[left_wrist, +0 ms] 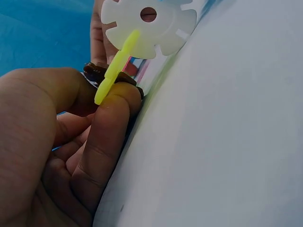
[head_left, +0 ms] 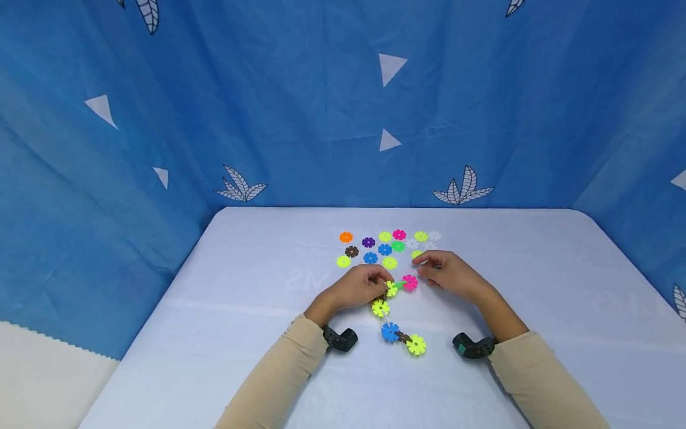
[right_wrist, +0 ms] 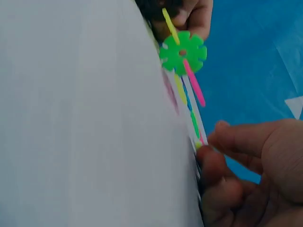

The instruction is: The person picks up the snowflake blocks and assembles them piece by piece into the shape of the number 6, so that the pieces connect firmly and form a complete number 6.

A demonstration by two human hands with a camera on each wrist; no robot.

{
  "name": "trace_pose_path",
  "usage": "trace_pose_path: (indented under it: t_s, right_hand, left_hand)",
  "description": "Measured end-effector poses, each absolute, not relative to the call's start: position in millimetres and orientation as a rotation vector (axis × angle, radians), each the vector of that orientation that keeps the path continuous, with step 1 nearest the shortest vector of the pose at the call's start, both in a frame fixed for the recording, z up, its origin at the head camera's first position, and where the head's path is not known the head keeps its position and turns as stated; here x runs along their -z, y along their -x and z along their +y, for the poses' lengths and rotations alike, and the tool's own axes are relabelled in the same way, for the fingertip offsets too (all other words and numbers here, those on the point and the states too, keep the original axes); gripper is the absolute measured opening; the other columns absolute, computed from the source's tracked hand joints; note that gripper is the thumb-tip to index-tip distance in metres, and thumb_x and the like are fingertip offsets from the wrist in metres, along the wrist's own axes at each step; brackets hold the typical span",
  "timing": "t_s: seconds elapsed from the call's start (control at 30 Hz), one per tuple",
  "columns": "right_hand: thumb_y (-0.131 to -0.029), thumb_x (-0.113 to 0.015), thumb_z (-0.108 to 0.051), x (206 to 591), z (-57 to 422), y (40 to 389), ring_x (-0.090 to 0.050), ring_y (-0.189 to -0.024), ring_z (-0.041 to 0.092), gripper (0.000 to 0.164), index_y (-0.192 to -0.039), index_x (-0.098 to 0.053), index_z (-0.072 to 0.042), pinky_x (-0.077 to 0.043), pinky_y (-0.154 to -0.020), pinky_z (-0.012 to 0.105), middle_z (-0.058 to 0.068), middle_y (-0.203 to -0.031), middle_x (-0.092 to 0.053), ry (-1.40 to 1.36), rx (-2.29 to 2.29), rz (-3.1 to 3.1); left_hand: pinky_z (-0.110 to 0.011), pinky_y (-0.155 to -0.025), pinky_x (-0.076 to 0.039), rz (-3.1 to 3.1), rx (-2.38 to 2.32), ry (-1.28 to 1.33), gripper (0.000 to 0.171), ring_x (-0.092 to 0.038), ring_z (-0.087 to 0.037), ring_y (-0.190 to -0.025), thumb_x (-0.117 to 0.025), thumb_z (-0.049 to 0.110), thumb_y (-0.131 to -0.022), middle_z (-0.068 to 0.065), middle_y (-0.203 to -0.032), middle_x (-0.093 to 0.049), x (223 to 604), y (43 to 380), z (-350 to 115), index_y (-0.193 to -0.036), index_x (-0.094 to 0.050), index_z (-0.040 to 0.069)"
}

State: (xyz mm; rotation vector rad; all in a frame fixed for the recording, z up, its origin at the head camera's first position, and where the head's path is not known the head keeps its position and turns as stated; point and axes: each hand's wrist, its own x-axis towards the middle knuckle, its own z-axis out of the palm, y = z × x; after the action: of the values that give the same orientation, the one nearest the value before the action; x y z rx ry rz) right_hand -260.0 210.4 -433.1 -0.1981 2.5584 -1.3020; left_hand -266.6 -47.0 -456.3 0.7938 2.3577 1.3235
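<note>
A zigzag chain of slotted plastic flower discs runs through the middle of the head view, from a pink disc (head_left: 409,282) and a green disc (right_wrist: 182,53) down past a blue disc (head_left: 390,332) to a yellow disc (head_left: 416,345). My left hand (head_left: 363,287) pinches the chain between thumb and fingers at a brown disc (left_wrist: 97,73), beside a yellow disc (left_wrist: 116,68) slotted into a whitish one (left_wrist: 149,26). Right of the pink end, apart from the chain, my right hand (head_left: 445,273) has loosely bent fingers, fingertips close to a loose yellow disc (head_left: 417,254).
Behind the hands, several loose discs lie flat on the white table (head_left: 241,357), among them an orange disc (head_left: 346,237), a purple disc (head_left: 368,242) and a clear disc (head_left: 435,236). A blue curtain (head_left: 321,107) hangs at the table's far edge. Each wrist wears a black device.
</note>
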Motion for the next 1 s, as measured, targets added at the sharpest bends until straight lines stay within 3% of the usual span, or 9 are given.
trace_pose_path:
  t_s: [0.17,0.33,0.63,0.77,1.0]
  right_hand:
    - [-0.101,-0.064,-0.017,437.6,217.7,264.4,-0.052,-0.096,0.029,0.04,-0.14,-0.06,-0.009,-0.045,-0.08,0.04,0.013,-0.103,-0.059,0.164,1.175,2.738]
    - [-0.1,-0.065,-0.018,439.7,219.0,267.7,-0.051,-0.087,0.027,0.046,-0.144,-0.055,-0.006,-0.042,-0.075,0.041,0.01,-0.09,-0.054,0.213,1.075,2.809]
    - [-0.095,-0.071,-0.014,438.0,217.4,266.4,-0.048,-0.074,0.024,0.03,-0.123,-0.063,-0.005,-0.04,-0.063,0.035,0.008,-0.081,-0.052,0.179,1.069,2.821]
    - [-0.094,-0.072,-0.014,437.9,218.5,266.9,-0.048,-0.071,0.024,0.032,-0.124,-0.063,-0.005,-0.039,-0.062,0.034,0.008,-0.079,-0.051,0.159,1.068,2.802]
    - [-0.09,-0.075,-0.008,433.0,219.4,265.0,-0.051,-0.082,0.026,0.023,-0.111,-0.064,-0.007,-0.044,-0.068,0.037,0.009,-0.09,-0.054,0.221,1.069,2.754]
  left_hand:
    - [-0.026,-0.072,-0.048,2.357,-1.336,-0.795,0.016,-0.056,-0.011,-0.077,-0.061,0.009,-0.096,0.002,-0.089,-0.064,457.7,266.1,-47.3,-0.108,-0.072,0.013]
    - [-0.025,-0.072,-0.048,2.365,-1.331,-0.806,0.016,-0.056,-0.01,-0.079,-0.062,0.011,-0.097,0.003,-0.09,-0.064,458.6,266.0,-46.0,-0.108,-0.072,0.015]
    - [-0.025,-0.072,-0.048,2.361,-1.336,-0.804,0.015,-0.056,-0.01,-0.08,-0.063,0.011,-0.098,0.003,-0.09,-0.064,458.4,265.5,-45.7,-0.108,-0.072,0.015]
    - [-0.025,-0.072,-0.049,2.351,-1.341,-0.812,0.015,-0.056,-0.011,-0.078,-0.063,0.012,-0.098,0.003,-0.09,-0.064,458.4,265.8,-46.4,-0.109,-0.072,0.015]
    - [-0.026,-0.072,-0.049,2.37,-1.339,-0.815,0.017,-0.057,-0.011,-0.077,-0.061,0.011,-0.098,0.003,-0.091,-0.064,457.9,266.4,-48.6,-0.11,-0.072,0.015]
